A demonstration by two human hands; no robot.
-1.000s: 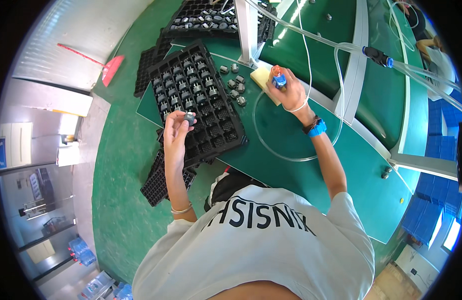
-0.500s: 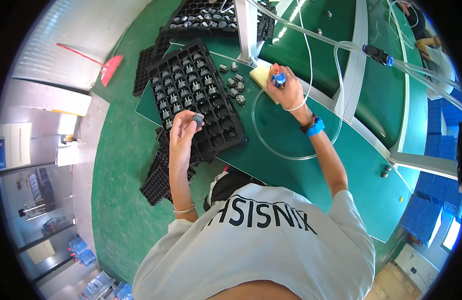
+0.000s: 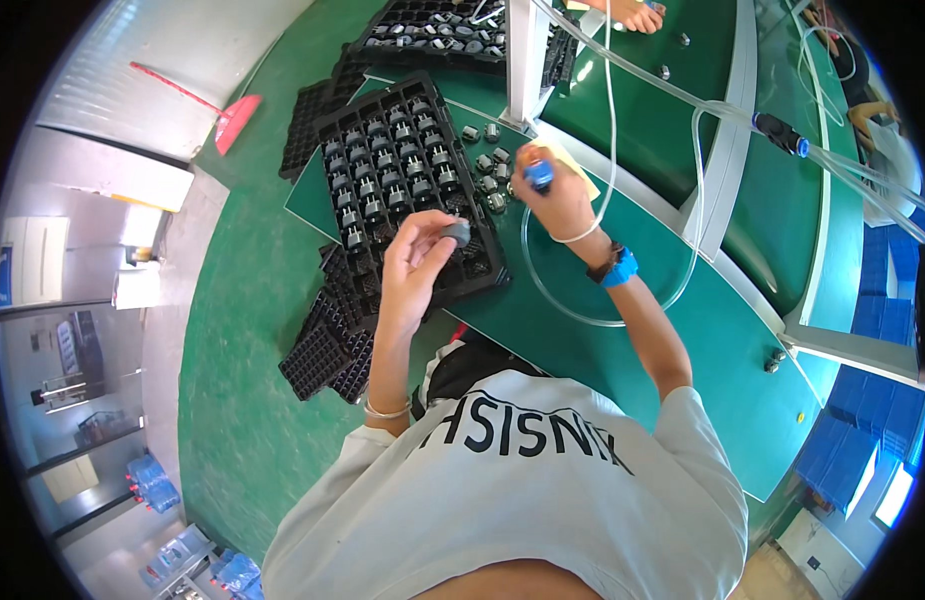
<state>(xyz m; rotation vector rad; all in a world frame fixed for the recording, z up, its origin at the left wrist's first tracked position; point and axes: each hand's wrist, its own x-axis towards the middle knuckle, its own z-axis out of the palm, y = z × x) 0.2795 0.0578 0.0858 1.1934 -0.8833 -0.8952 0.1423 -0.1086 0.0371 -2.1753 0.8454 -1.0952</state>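
We hold one small grey part (image 3: 456, 233) in the grip of our left hand (image 3: 412, 265), pinched between the thumb and fingertips, up above the near edge of the black tray (image 3: 407, 190). It looks hard and light, so we think a soft pinch on its sides is enough. It is tiny and may slip, so we would keep the fingers snug around it.

Our right hand (image 3: 552, 200) is closed around one blue-tipped tool (image 3: 539, 176). A thin clear hose (image 3: 602, 150) runs up from it and loops over the wrist. The hose looks soft and bendy. The tool looks stiff, and the fist around its body seems a good hold.

Just left of the right grip lie about eight loose grey parts (image 3: 489, 175) on the green bench (image 3: 682, 330). The tray under the left grip has many little pockets, too many to count. We see more black trays (image 3: 327, 350) stacked below it, and one more tray (image 3: 432, 30) far ahead.
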